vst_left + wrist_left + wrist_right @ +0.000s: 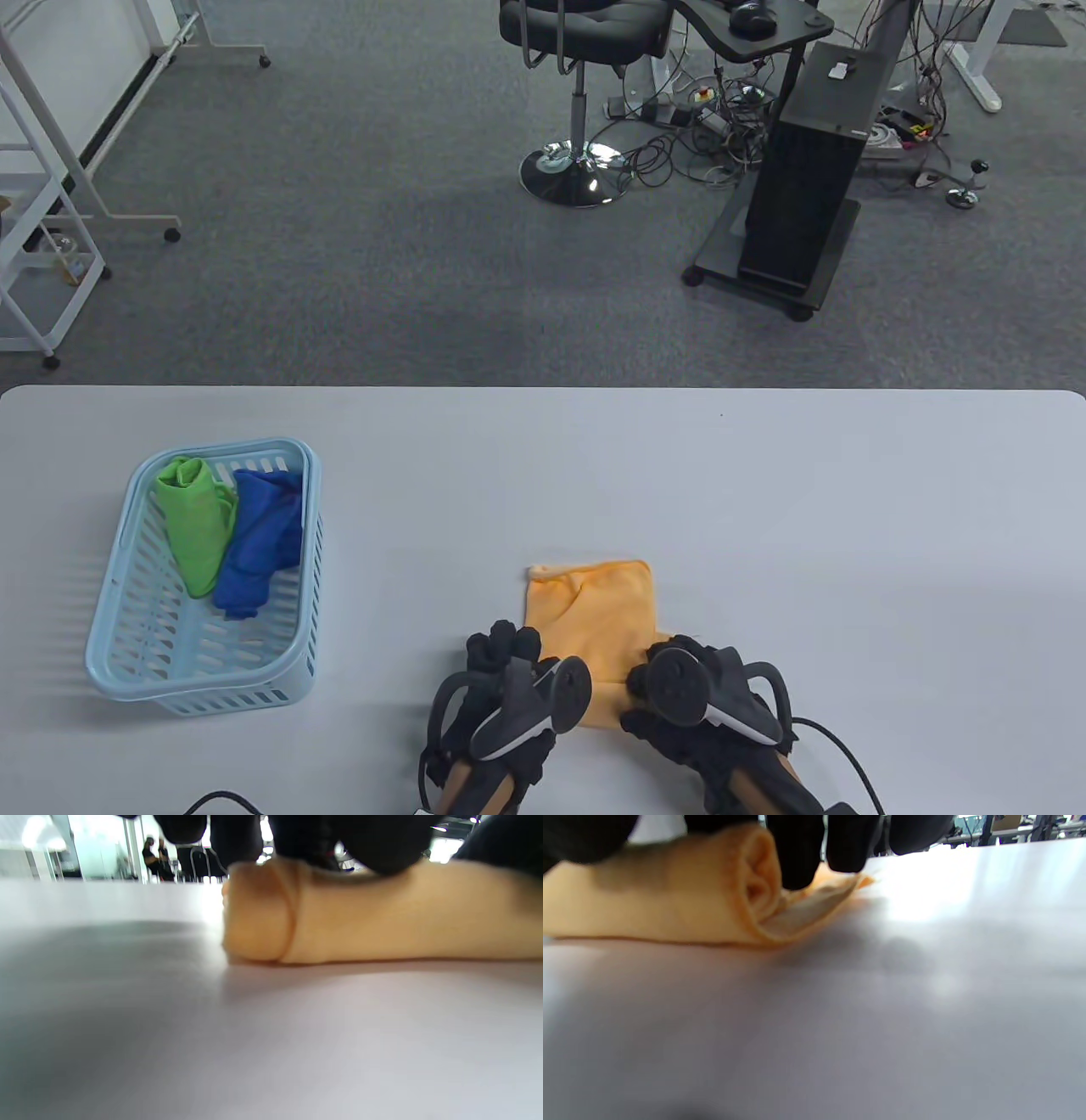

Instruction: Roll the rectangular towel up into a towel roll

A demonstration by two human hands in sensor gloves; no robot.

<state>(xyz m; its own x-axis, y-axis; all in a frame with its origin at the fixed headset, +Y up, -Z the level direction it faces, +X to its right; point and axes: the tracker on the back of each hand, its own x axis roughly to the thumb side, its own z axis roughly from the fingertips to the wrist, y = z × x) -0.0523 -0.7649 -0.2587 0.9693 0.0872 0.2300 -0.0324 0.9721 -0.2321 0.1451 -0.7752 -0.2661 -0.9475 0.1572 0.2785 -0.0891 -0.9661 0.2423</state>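
**Orange towel half rolled**

Orange towel (594, 620) sits near your table (764, 509) edge, and your left hand (509, 679) and right hand (691, 688) both curl fingers over its rolled end. One basket (127, 628) holds two cloths: green cloth (197, 526), blue cloth (259, 543).

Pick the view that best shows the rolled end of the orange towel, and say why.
The right wrist view: the orange towel shows its curled end face on, beside the right hand fingers. The left wrist view gives a blurred side of the roll. The table view shows the flat remainder; both hands hide the roll.
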